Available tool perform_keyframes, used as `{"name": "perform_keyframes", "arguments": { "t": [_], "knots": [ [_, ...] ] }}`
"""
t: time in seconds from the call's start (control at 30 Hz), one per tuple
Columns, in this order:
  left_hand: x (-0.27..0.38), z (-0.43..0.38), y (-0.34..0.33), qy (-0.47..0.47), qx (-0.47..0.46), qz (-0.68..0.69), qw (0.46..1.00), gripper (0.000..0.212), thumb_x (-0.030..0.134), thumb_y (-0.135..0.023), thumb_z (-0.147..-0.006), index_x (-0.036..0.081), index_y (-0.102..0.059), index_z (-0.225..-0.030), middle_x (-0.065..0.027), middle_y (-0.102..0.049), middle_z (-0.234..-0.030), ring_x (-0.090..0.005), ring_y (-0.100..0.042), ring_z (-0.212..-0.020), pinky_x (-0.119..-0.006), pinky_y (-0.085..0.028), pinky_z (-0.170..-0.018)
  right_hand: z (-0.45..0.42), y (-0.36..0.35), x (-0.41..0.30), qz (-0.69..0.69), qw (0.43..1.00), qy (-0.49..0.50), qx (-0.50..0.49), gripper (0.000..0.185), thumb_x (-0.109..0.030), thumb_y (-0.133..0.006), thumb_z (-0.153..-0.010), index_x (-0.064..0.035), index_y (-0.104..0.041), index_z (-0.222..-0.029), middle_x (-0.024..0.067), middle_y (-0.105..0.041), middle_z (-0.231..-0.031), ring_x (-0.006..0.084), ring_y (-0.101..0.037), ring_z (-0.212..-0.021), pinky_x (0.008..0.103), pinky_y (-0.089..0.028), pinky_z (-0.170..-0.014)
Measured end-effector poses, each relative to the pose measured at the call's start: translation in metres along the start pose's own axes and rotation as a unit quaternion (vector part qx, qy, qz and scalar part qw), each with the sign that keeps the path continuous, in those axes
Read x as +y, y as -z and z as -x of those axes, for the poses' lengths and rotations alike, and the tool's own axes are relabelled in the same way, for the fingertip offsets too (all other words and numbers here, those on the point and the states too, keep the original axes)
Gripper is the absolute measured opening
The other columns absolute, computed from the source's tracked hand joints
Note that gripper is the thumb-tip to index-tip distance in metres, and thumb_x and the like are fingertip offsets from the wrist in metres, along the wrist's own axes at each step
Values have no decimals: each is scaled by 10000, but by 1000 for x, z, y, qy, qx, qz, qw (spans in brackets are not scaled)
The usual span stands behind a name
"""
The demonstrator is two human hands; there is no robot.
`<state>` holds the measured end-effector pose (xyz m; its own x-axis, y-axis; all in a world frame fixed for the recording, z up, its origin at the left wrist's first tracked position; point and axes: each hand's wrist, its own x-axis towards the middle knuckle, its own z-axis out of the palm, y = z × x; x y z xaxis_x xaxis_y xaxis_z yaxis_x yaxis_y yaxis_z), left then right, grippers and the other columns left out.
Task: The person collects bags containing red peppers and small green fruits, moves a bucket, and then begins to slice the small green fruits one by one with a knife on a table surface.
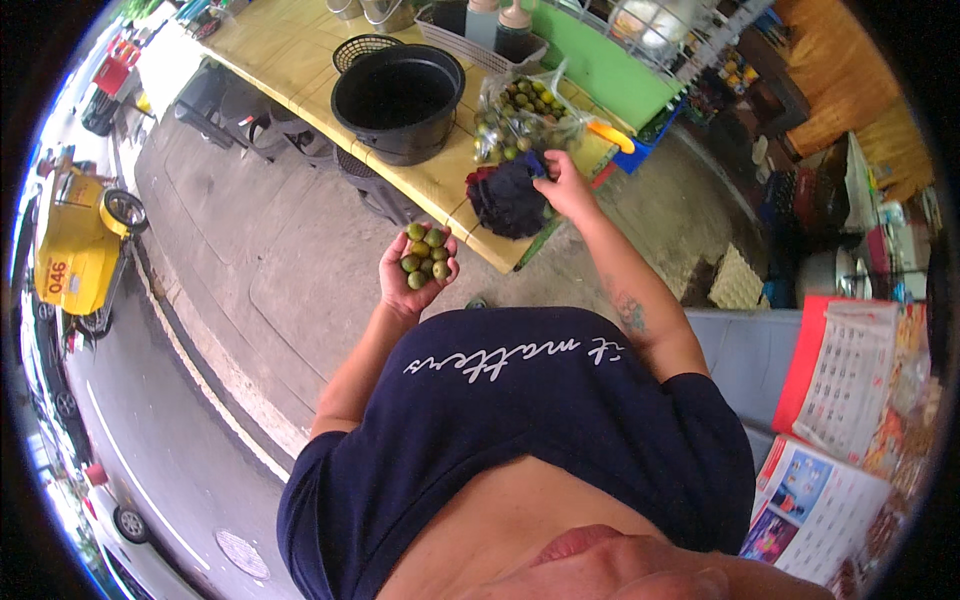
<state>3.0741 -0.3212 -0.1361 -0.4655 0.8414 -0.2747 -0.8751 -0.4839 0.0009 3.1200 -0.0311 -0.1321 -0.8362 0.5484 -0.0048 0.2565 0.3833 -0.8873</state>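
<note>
Several small green citrus fruits [425, 255] lie in my left hand [409, 281], its palm up and fingers curled around them, near the table's front edge. My right hand [564, 184] pinches the edge of a dark cloth [510, 196] at the table's right end; part of the cloth shows red. Just behind the cloth stands a clear plastic bag [525, 112] full of similar green and yellowish citrus fruits. An orange-handled tool [611, 137] lies beside the bag. To the left of the bag is a deep black plastic basin [397, 101], whose inside looks dark.
The yellow-covered table [300, 79] stretches to the upper left. Behind the basin are a black basket [364, 51], a pale plastic basket [480, 45] with bottles, and metal pails [386, 13]. Dark plastic stools [375, 184] stand under the front edge. A road with parked vehicles runs at left.
</note>
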Motion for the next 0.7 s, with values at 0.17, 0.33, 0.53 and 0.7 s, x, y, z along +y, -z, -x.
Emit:
{"name": "perform_keyframes", "arguments": {
  "t": [0.17, 0.33, 0.53, 0.7],
  "knots": [
    [-3, 0, 23, -99, 30, 44, 994, 317, 354, -454, -849, 115, -544, -1037, -127, -522, -1146, -298, -505, -1000, -419, -430, -786, -57, 2, -51, 113, 939, 325, -24, 272, -97, -611, -736, -81, -544, -1000, 121, -568, -982, 296, -570, -863, 354, -465, -734],
    [-21, -2, 6, -236, 71, 71, 966, 329, 357, -471, -831, 109, -561, -1027, -123, -536, -1127, -290, -504, -995, -415, -437, -776, -186, -32, -82, -11, 959, 267, -97, 219, -155, -597, -761, -63, -574, -958, 93, -597, -867, 231, -584, -700, 309, -469, -626],
    [-73, 2, -6, -404, 86, 162, 896, 334, 351, -484, -818, 100, -582, -1016, -126, -544, -1119, -297, -501, -983, -413, -437, -773, -301, -134, -97, -4, 967, -10, -255, 450, -223, -607, -783, -70, -430, -1168, 74, -566, -778, 135, -527, -583, 285, -440, -443],
    [-108, 8, -18, -492, 99, 195, 843, 331, 336, -501, -811, 95, -581, -1022, -132, -543, -1122, -299, -497, -996, -414, -435, -774, -324, -211, -64, -122, 929, -153, -313, 365, -258, -654, -761, 42, -603, -962, 98, -614, -698, 164, -569, -549, 331, -444, -453]
  ]
}}
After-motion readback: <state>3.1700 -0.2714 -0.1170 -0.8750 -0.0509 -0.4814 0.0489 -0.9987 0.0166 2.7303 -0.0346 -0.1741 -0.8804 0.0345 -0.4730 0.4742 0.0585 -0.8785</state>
